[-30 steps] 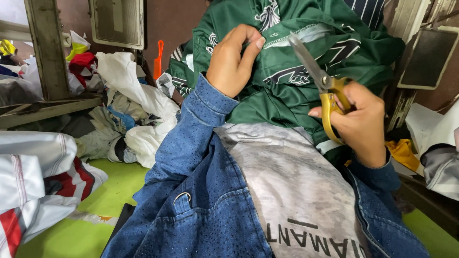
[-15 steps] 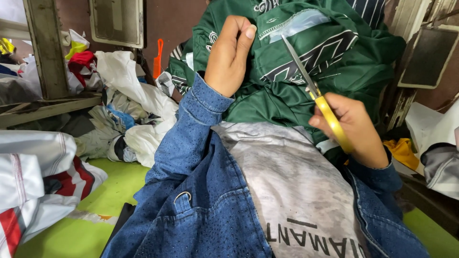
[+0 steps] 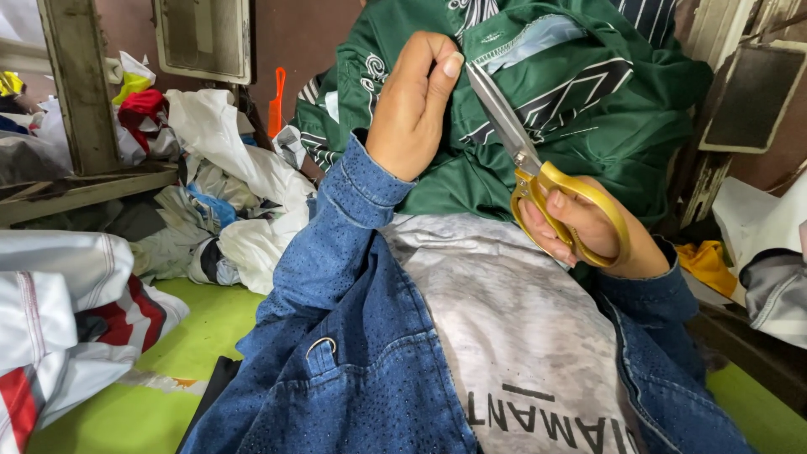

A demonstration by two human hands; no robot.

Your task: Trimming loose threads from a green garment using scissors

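Note:
A dark green garment (image 3: 580,126) with white and black patterns lies bunched up in front of me, over my lap. My left hand (image 3: 412,105) pinches a fold of it near its upper middle. My right hand (image 3: 588,231) holds yellow-handled scissors (image 3: 538,168), fingers through the loops. The steel blades point up and left, with the tips right next to my left thumb at the edge of the green cloth. Both arms are in blue denim sleeves (image 3: 336,252) over a grey printed shirt (image 3: 513,336).
A heap of white and mixed cloth (image 3: 227,193) lies at the left, with a white and red garment (image 3: 59,328) at the near left. A wooden frame (image 3: 80,92) stands at the back left. A green surface (image 3: 193,336) shows below. More cloth (image 3: 773,269) lies at the right.
The scissors have swung further up and left, so the blades now reach my left thumb. My left hand has stayed gripping the green cloth, which has shifted slightly.

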